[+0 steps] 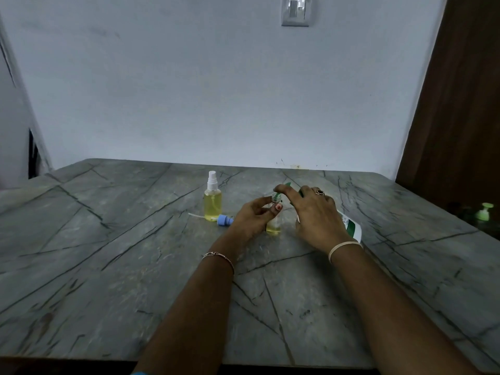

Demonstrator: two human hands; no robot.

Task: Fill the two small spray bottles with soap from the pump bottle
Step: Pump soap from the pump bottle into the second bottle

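One small spray bottle [213, 204] stands upright at the table's middle, capped with a white sprayer and nearly full of yellow soap. A second small bottle [273, 227] stands uncapped, with a little yellow soap at its bottom; my left hand [254, 216] grips it around the neck. My right hand [315, 217] holds the white and green pump bottle [351, 227], tilted over, with its green nozzle [286, 184] above the open neck. A blue sprayer cap [225, 220] with a white tube lies on the table between the two small bottles.
The grey marble table [108, 266] stands against a white wall. A brown wooden door [460, 104] is at the right. Another green pump top [485, 211] shows past the table's right edge. A wall switch [296, 10] is high up.
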